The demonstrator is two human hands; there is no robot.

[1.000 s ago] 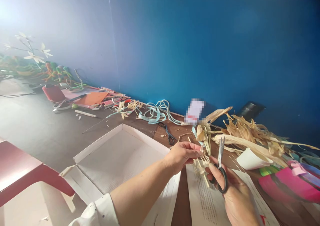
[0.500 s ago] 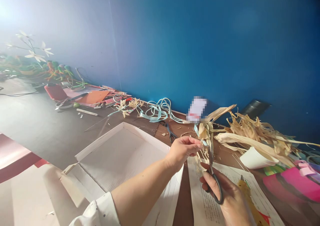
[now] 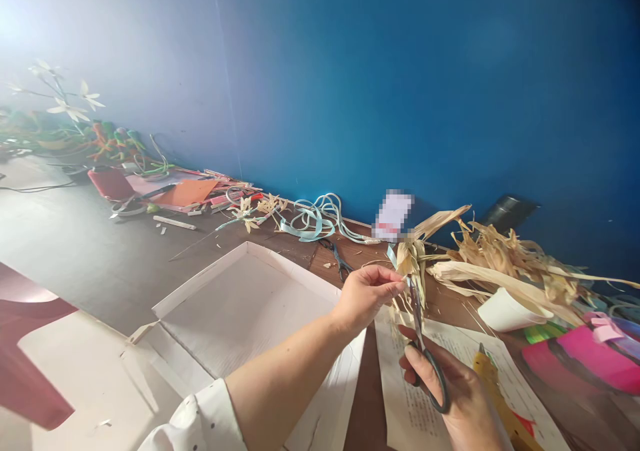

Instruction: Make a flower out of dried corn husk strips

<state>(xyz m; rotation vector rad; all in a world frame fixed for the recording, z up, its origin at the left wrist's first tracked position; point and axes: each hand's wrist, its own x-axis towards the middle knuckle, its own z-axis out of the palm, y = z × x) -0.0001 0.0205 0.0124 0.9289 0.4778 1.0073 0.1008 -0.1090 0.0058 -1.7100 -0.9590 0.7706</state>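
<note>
My right hand (image 3: 453, 378) holds a pair of scissors (image 3: 416, 308) by its black handles, thumb through one loop. The blades point up and away, their tips close to the fingertips of my left hand (image 3: 367, 298). Thumb and forefinger of that left hand are pinched together on a tiny pale piece that is mostly hidden. Just behind the blades lies a bunch of dry, straw-coloured husk strips (image 3: 411, 258). Under the right hand is a printed paper sheet (image 3: 425, 398).
A shallow white box lid (image 3: 200, 304) lies left of my hands. A second pair of scissors (image 3: 343, 264), light-blue cords (image 3: 320, 221), a husk pile (image 3: 505, 258), a white cup (image 3: 510, 312) and a yellow glue gun (image 3: 493, 384) surround them. The blue wall (image 3: 400, 91) stands behind.
The scissors have tilted left, bringing their blades nearer my left fingertips. The light-blue bit seen at those fingertips before is now barely visible. Pink sheet at the far left has shifted.
</note>
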